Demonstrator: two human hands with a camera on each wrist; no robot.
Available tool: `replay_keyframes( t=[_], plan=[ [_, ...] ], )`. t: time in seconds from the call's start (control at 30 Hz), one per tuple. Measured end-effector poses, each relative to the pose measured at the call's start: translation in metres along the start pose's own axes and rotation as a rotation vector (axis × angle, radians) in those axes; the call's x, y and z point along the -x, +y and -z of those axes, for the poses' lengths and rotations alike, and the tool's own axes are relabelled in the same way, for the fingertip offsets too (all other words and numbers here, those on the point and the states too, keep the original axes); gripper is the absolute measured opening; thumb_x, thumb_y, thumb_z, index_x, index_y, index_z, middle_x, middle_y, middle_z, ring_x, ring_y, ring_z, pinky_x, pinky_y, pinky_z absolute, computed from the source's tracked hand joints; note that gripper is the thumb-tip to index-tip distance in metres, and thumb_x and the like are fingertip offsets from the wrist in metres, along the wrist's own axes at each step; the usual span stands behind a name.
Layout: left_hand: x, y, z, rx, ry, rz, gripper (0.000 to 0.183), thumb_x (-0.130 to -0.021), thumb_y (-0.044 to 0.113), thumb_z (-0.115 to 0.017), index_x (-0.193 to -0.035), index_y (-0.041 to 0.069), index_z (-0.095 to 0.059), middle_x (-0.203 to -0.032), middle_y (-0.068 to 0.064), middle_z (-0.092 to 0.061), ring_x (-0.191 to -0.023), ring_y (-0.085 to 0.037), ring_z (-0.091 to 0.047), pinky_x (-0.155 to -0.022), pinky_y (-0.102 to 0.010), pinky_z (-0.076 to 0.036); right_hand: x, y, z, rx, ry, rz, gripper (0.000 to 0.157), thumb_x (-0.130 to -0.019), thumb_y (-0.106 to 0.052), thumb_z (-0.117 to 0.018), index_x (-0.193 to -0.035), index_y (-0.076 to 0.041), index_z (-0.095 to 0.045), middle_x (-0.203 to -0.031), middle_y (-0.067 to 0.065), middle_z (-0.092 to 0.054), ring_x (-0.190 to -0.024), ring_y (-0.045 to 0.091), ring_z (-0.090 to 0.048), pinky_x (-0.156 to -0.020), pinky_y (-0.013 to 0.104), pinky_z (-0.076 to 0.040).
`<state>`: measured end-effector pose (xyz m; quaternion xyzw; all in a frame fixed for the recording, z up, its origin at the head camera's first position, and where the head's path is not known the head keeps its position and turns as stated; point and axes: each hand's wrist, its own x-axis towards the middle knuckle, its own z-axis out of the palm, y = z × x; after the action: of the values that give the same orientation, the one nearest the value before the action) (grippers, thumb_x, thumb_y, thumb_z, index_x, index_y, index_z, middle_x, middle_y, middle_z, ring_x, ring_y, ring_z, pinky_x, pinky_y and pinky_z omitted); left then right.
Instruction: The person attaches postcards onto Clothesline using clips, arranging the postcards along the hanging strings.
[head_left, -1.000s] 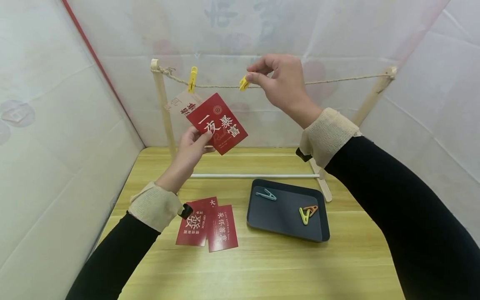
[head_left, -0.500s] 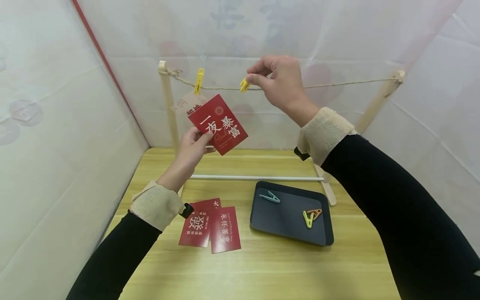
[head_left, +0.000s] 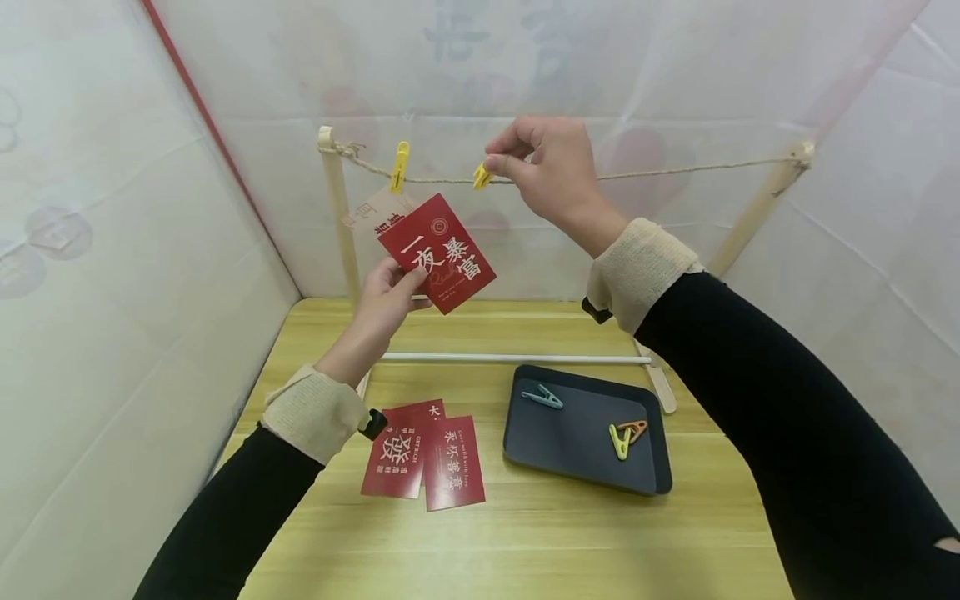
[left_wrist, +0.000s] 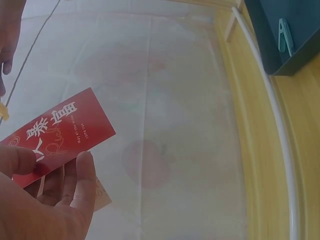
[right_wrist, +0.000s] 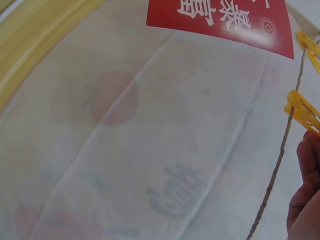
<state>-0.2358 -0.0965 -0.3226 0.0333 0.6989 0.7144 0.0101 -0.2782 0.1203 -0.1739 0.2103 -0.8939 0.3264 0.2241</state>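
My left hand pinches a red card with white characters, thumb in front and fingers behind. The card is tilted, below the twine. My right hand pinches a yellow clothespin by its handle end, its jaws right at the twine. In the right wrist view this clothespin overlaps the twine, and the red card is apart from it. Another yellow clothespin on the twine holds a pale card, partly hidden behind the red one.
Several red cards lie overlapping on the wooden table. Beside them a dark tray holds a blue clothespin, a yellow-green one and an orange one. Wooden posts carry the twine; a white rod runs below.
The head view has shifted slightly, so table and frame sit a little lower and to the right. My right hand has moved slightly left with the clothespin; both hands keep their grips.
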Motion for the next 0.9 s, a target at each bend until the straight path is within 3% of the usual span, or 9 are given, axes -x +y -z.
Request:
replay_keyframes(
  t=[0.17, 0.9],
  plan=[
    [-0.002, -0.002, 0.002, -0.010, -0.003, -0.011, 0.036, -0.105, 0.023, -0.051, -0.139, 0.011, -0.047, -0.132, -0.009, -0.059, -0.114, -0.025, -0.064, -0.088, -0.036, -0.057, -0.001, -0.002, -0.005, 0.005, -0.002, 0.013, 0.018, -0.092, -0.029, -0.073, -0.097, -0.012, -0.076, -0.094, -0.003, -0.075, -0.075, 0.002, -0.063, -0.063, 0.021, -0.049],
    [-0.006, -0.005, -0.005, -0.005, -0.045, 0.004, 0.036, -0.105, 0.021, -0.050, -0.139, 0.008, -0.046, -0.132, -0.012, -0.058, -0.115, -0.026, -0.062, -0.099, -0.050, -0.052, 0.003, -0.001, -0.018, 0.050, -0.042, 0.037, 0.015, -0.093, -0.031, -0.072, -0.098, -0.018, -0.075, -0.091, -0.007, -0.075, -0.080, 0.000, -0.061, -0.072, 0.019, -0.049]
  ],
)
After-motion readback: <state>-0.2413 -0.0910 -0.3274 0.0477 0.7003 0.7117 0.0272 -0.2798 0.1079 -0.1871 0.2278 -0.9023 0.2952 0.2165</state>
